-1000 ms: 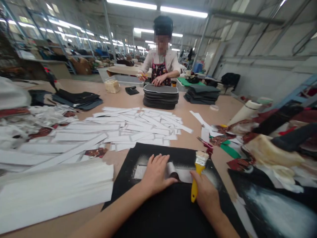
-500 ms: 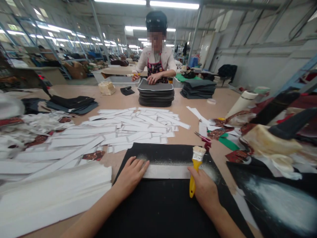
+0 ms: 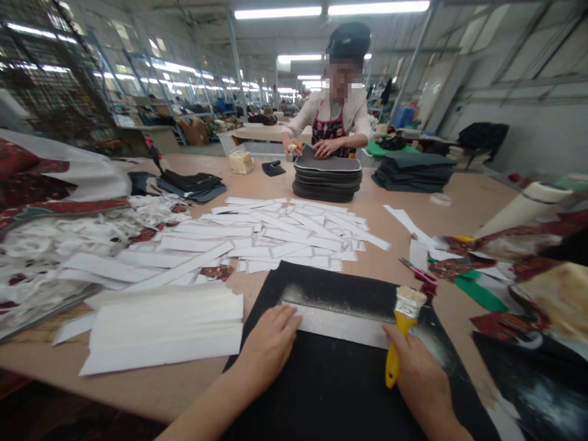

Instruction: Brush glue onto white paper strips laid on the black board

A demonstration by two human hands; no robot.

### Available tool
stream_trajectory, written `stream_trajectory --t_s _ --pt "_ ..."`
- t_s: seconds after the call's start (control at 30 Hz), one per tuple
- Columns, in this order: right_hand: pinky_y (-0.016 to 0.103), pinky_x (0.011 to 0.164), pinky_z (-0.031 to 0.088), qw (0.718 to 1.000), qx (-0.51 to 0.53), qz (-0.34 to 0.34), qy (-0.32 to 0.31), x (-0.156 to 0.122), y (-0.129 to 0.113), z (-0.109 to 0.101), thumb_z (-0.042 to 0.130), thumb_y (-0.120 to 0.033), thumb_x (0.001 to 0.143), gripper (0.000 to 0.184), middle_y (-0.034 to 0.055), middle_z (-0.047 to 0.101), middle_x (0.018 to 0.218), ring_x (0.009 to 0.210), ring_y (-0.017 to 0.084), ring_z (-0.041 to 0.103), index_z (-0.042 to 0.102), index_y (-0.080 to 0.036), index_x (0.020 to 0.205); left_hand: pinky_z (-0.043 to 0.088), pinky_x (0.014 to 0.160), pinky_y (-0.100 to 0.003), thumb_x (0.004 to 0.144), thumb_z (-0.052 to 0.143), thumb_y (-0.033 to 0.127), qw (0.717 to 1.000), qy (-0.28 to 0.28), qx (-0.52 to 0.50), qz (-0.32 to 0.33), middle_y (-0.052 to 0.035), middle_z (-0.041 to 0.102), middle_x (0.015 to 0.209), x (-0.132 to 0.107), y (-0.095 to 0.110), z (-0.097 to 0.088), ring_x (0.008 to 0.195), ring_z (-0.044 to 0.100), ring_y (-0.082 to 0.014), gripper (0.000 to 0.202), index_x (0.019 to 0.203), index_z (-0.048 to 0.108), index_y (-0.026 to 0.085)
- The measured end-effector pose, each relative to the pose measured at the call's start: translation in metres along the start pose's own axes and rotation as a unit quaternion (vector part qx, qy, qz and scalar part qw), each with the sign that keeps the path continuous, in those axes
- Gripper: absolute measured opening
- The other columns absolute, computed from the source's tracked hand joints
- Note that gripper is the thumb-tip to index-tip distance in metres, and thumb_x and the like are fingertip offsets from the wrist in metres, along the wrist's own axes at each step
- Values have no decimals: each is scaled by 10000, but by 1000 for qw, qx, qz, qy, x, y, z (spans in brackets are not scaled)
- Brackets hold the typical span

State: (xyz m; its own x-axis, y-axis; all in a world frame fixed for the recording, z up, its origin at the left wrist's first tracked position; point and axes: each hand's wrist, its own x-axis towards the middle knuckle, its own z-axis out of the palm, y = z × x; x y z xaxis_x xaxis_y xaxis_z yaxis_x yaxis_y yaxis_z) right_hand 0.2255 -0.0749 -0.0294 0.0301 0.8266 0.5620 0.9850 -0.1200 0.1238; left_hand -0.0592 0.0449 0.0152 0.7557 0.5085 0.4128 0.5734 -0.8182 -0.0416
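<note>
A white strip (image 3: 342, 324) lies across a black sheet (image 3: 294, 392) on the table. My left hand (image 3: 270, 343) is at the strip's left end, its fingers drawn together on the near edge. At the other end is my right hand (image 3: 422, 370), closed around a yellow-handled paintbrush (image 3: 404, 321) held bristles up, with its thumb tip touching the strip. Pale specks dust the sheet along the strip's far edge and near the right hand.
Many loose white strips (image 3: 285, 229) are spread beyond the sheet. Wide white sheets (image 3: 169, 331) lie on the left. Scissors (image 3: 420, 272) and scraps lie to the right. Across the table (image 3: 257, 187), a person (image 3: 340, 116) works at a stack of dark pieces (image 3: 326, 184).
The view has swung left, so the scene sits further right. My left fingers, flat and spread before, are now bunched at the strip's end. The right hand still holds the paintbrush.
</note>
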Motion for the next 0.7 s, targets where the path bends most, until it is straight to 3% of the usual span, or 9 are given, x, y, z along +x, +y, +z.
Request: stream_trajectory --t_s 0.13,0.23,0.3,0.37,0.47,0.53,0.6,0.7 --pt "248 585 460 998 56 -35 -20 12 11 -16 258 -157 903 363 68 593 793 692 161 574 524 -189 1148 496 845 -386 841 466 216 999 22 -37 9 -112 617 1060 -1 26 19 996 550 -236 257 1057 586 142" --pt "234 587 468 992 115 -55 -13 33 9 -43 349 -255 909 353 47 596 752 660 145 576 495 -209 1227 494 845 -389 863 441 226 998 55 -32 5 -113 613 1061 -4 28 28 991 550 -232 260 1058 589 140" --pt "244 655 477 980 195 -22 -19 49 -4 -59 414 -310 891 324 45 612 780 713 147 585 541 -217 1175 492 847 -387 875 421 239 997 66 -27 10 -111 613 1066 -5 26 31 992 549 -232 271 1057 595 139" --pt "248 710 477 945 320 53 -53 62 -24 -64 443 -324 871 255 43 631 861 788 148 592 595 -216 1046 490 846 -384 880 414 255 997 73 -21 18 -106 616 1069 -7 24 33 992 551 -235 280 1056 603 146" --pt "219 587 463 850 470 181 -153 70 -40 -50 484 -330 826 195 2 628 749 639 127 580 597 -200 918 494 837 -378 878 423 288 996 80 -7 34 -100 622 1069 -8 18 37 986 558 -239 294 1067 609 161" --pt "211 543 434 827 478 233 -182 67 -27 -38 484 -319 803 182 -17 599 664 575 120 553 597 -190 864 499 828 -378 876 419 315 995 86 2 48 -100 625 1074 -9 13 42 982 564 -244 314 1075 613 167" --pt "223 577 425 849 418 284 -153 58 3 -36 465 -309 788 188 -5 594 651 607 133 556 601 -179 786 508 812 -371 876 398 320 991 104 -3 79 -87 628 1086 -10 6 48 980 572 -244 325 1075 621 193" --pt "243 603 413 874 307 366 -83 35 58 -58 478 -314 757 191 13 597 638 620 151 556 604 -175 724 529 746 -334 849 411 268 977 147 -76 132 -19 662 1020 -9 3 56 922 601 -215 310 1072 620 316"
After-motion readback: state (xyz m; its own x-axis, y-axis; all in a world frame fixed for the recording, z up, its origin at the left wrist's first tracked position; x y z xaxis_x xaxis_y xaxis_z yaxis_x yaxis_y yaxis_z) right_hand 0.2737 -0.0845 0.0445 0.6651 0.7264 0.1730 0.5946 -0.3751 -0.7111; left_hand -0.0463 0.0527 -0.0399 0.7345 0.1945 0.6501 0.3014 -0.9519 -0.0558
